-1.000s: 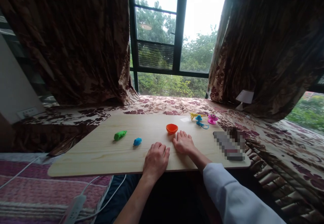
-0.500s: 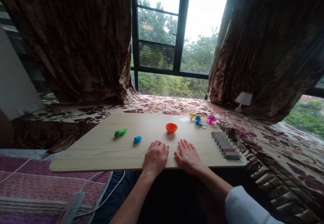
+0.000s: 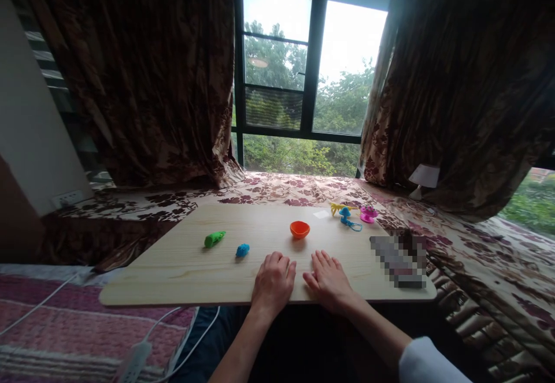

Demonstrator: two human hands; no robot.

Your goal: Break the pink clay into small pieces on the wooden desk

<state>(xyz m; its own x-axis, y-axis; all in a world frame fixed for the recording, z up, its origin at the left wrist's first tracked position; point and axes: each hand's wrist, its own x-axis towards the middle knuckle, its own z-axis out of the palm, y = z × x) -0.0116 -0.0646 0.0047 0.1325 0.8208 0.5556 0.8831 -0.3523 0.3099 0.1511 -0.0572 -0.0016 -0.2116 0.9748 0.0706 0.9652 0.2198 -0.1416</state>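
Note:
My left hand (image 3: 274, 283) rests palm down at the front edge of the pale wooden table (image 3: 173, 283), its fingers slightly bent and nothing seen in them. Beside it, my right hand (image 3: 330, 282) lies flat with its fingers stretched forward. Just beyond both hands sits an orange bowl-shaped piece (image 3: 299, 230), hollow side up. To the left are a small blue toy (image 3: 243, 250) and a green toy (image 3: 214, 239). At the far right of the table stand a blue mushroom-shaped toy (image 3: 345, 215) with a loop, a yellow toy (image 3: 336, 208) and a pink toy (image 3: 369, 214).
A pixelated grey flat object (image 3: 396, 260) lies at the table's right side. A white paper (image 3: 321, 214) is near the back edge. Behind are a flowered cloth ledge, a white lamp (image 3: 424, 176) and a window. A power strip (image 3: 135, 363) with cables lies lower left.
The whole view has shifted, so everything appears slightly lower and further right. Both hands and the toys keep their places on the table.

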